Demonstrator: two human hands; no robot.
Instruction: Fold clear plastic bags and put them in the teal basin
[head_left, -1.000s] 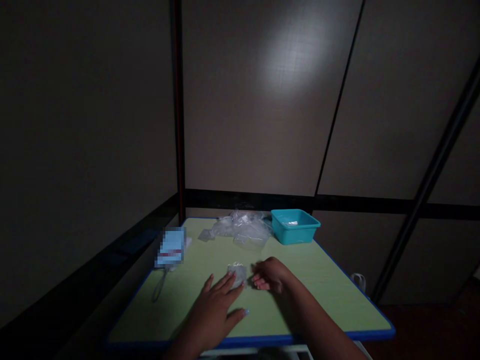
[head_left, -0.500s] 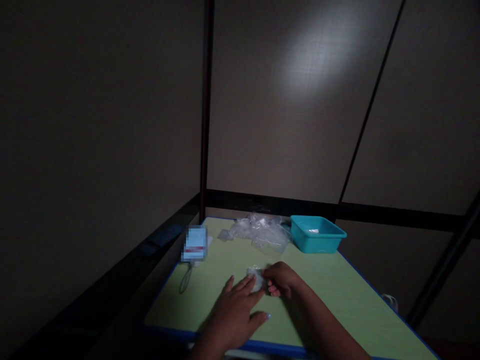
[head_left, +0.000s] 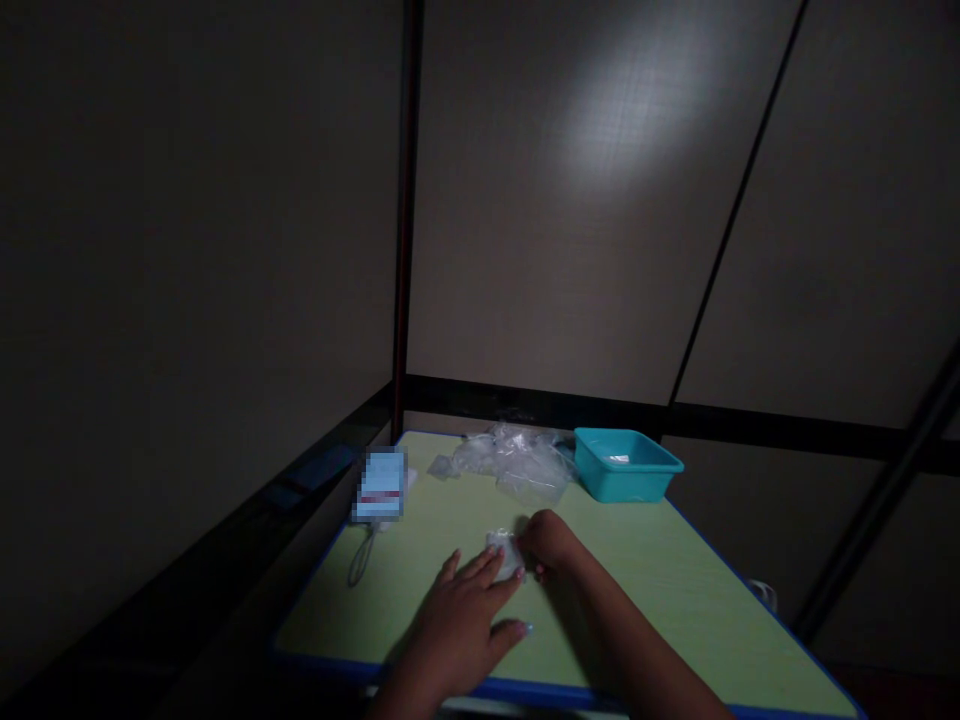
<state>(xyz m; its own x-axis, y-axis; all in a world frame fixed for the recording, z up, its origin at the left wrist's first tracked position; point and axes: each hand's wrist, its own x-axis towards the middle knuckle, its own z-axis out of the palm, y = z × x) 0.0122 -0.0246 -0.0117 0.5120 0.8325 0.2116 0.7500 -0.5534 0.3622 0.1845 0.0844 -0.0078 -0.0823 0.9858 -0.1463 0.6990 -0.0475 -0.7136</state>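
A small clear plastic bag (head_left: 504,545) lies flat on the light green table in front of me, with something whitish showing through it. My left hand (head_left: 469,615) rests with spread fingers, its fingertips on the near side of the bag. At the bag's right edge is my right hand (head_left: 551,545), its fingers curled in and seeming to pinch that edge. The exact spot of the pinch is hidden behind the fingers.
A heap of clear plastic bags (head_left: 517,460) lies at the back of the table (head_left: 645,590). Right of it stands a turquoise basin (head_left: 628,470). At the left edge is a blurred-out light blue card (head_left: 381,485) with a looped cord (head_left: 361,558). Walls stand behind and left.
My right hand has slid slightly up along the bag's right edge, its fingers more tucked in. My left hand stays on the bag. The whole view has shifted a little.
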